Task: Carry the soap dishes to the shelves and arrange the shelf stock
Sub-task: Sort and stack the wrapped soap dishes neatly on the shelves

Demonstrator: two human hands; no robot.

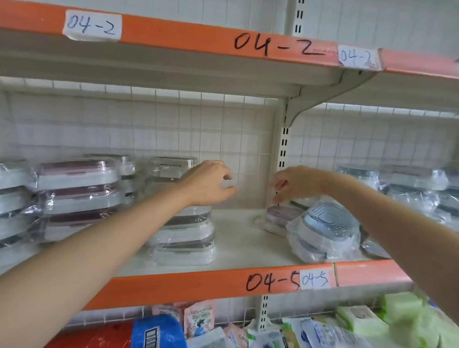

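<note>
Orange edging marked 04-5 fronts the shelf (236, 242) where the soap dishes already sit, so carrying looks done and arranging is what is left. Taking the white upright post (284, 150) at the back as the landmark: left of it stand tidy wrapped stacks, a white stack (186, 240) nearest, a pink-lidded stack (77, 191) further left, with a bare gap of shelf between the white stack and the post. Just right of the post lie a single pink soap dish (280, 215) and a tilted blue soap dish (323, 230), loose and not yet stacked. Both hands hover above the shelf, holding nothing. The left hand (209, 182) is left of the post, fingers loosely curled and half open, over the white stack. The right hand (296, 183) is just right of the post, fingers drooping open above the pink dish; contact is unclear.
</note>
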